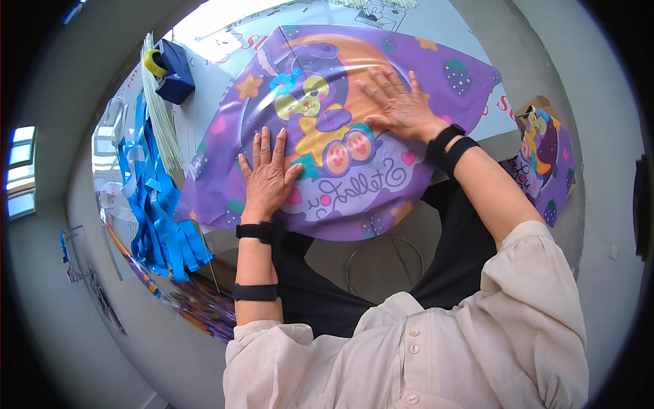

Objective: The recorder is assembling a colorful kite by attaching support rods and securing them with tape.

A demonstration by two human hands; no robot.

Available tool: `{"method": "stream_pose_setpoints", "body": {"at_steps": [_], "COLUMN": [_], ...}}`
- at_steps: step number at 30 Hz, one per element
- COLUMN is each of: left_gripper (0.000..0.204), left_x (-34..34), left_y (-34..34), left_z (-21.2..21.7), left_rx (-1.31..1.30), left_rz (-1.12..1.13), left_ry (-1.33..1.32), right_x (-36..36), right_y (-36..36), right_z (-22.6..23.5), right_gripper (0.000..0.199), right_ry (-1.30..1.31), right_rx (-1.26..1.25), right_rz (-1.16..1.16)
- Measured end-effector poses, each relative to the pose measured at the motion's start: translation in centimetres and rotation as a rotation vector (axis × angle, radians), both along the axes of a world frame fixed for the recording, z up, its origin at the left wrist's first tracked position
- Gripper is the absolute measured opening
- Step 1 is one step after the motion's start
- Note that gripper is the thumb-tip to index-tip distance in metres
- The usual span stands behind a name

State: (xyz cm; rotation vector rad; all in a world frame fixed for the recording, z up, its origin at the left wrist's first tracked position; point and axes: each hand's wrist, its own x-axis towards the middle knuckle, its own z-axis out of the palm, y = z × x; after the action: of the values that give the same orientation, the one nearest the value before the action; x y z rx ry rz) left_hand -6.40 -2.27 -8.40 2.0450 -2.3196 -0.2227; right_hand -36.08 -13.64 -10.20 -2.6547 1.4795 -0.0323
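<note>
A large kite-shaped purple sheet (436, 88), thin and shiny, is spread over the table and hangs past its near edge. It bears a cartoon rabbit hugging a yellow star, an orange moon, and mirrored lettering. My left hand (266, 174) lies flat on the sheet's left part, fingers stretched out and slightly apart. Farther up and to the right, my right hand (398, 105) rests on the orange moon, palm down with fingers spread. Neither hand grips anything. A dark crease or line runs from the sheet's top corner toward the rabbit.
On the left of the white-topped table (470, 31) stand a blue tape dispenser (178, 71) with yellow tape, a bundle of thin white rods (160, 123) and blue ribbons (153, 204) hanging over the edge. Similar printed sheets (545, 163) sit at the right; more colourful material (204, 307) lies lower left.
</note>
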Motion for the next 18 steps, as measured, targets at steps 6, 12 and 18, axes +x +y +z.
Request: {"method": "stream_pose_setpoints", "body": {"at_steps": [6,12,18], "left_gripper": [0.073,0.069,0.069], "left_x": [0.3,-4.2,-4.0], "left_y": [-0.6,-8.2,-15.1], "left_z": [2.3,1.7,-0.4], "left_rx": [0.1,-0.02,0.041], "left_rz": [0.006,-0.077,-0.044], "left_ry": [-0.001,0.167,0.076], "right_x": [-7.5,1.8,5.3], "right_y": [0.3,2.8,5.3], "right_z": [2.1,2.4,1.9], "right_gripper": [0.077,0.083,0.084], "right_ry": [0.047,-0.242,-0.141], "right_rx": [0.094,-0.163,0.054], "right_rz": [-0.253,0.224,0.208]}}
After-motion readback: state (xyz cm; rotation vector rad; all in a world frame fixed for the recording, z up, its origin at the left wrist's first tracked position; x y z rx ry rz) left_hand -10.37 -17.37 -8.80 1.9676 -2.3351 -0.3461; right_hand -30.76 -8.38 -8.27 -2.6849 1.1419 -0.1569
